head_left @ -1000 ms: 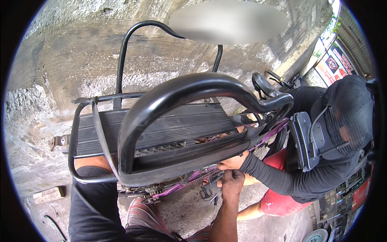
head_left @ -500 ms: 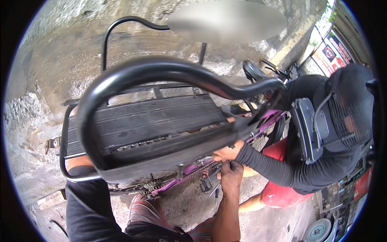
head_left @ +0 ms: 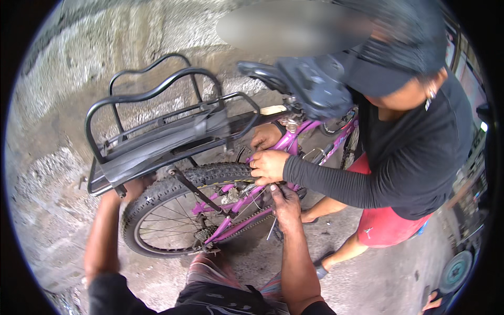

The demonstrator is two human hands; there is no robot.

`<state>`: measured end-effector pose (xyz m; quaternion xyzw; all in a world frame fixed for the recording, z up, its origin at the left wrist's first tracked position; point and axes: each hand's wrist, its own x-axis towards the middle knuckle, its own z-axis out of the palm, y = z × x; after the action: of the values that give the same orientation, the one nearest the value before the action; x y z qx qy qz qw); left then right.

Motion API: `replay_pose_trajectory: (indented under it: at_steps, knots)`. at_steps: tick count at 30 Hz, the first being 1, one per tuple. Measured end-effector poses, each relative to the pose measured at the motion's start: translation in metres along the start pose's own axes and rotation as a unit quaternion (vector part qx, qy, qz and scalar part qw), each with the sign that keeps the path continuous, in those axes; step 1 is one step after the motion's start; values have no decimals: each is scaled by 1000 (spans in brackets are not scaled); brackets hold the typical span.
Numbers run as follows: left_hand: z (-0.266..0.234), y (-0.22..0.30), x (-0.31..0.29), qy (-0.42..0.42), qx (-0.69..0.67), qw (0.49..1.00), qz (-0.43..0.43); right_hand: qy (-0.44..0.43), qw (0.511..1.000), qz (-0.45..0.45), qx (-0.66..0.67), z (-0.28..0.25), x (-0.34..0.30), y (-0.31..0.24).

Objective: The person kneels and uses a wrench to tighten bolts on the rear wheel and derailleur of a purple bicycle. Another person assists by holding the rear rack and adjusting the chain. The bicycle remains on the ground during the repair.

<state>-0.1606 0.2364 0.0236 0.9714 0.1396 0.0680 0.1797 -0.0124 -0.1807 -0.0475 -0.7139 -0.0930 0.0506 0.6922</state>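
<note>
A purple bicycle frame (head_left: 241, 202) with a knobby rear tyre (head_left: 157, 194) stands before me. My left hand (head_left: 135, 188) reaches behind the rear of the black rack (head_left: 152, 155), beside the tyre. Its fingers are hidden and blurred. My right hand (head_left: 286, 205) has its fingers curled together by the frame, just ahead of the rear wheel. Whatever is in them is hidden. A co-worker's bare hand (head_left: 269, 166) lies just above it at the tyre's front edge. The co-worker's other hand (head_left: 266, 136) is behind the frame. A thin metal rod (head_left: 271, 229) shows below my right hand.
A co-worker in a dark top and cap (head_left: 399, 79) leans in from the right. A dark saddle (head_left: 260, 71) rises beyond the rack. A rough concrete wall (head_left: 68, 105) runs behind the bicycle. A wheel (head_left: 455, 270) lies at the far lower right.
The rack has shifted away and left in view, so the rear wheel shows fully. My left forearm now shows past the rack's end. The co-worker leans further in.
</note>
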Motion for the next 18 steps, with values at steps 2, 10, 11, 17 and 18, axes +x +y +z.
replay_pose_trajectory:
  at_steps: [2, 10, 11, 17, 18]
  knots:
    - [48, 11, -42, 219, -138, 962, -88, 18, 997, 7, 78, -17, -5, 10]
    - [95, 229, -66, 174, -41, 947, 268, 15, 996, -15, 89, -9, 11, 22]
    - [97, 241, -45, 189, 4, 952, 241, 8, 995, -29, 92, 1, 12, 22]
    - [104, 265, 53, 38, 218, 956, 194, 17, 999, -47, -12, 5, 9, 11]
    - [106, 264, 59, 28, 236, 946, 221, 22, 996, -83, -33, -1, 14, 18]
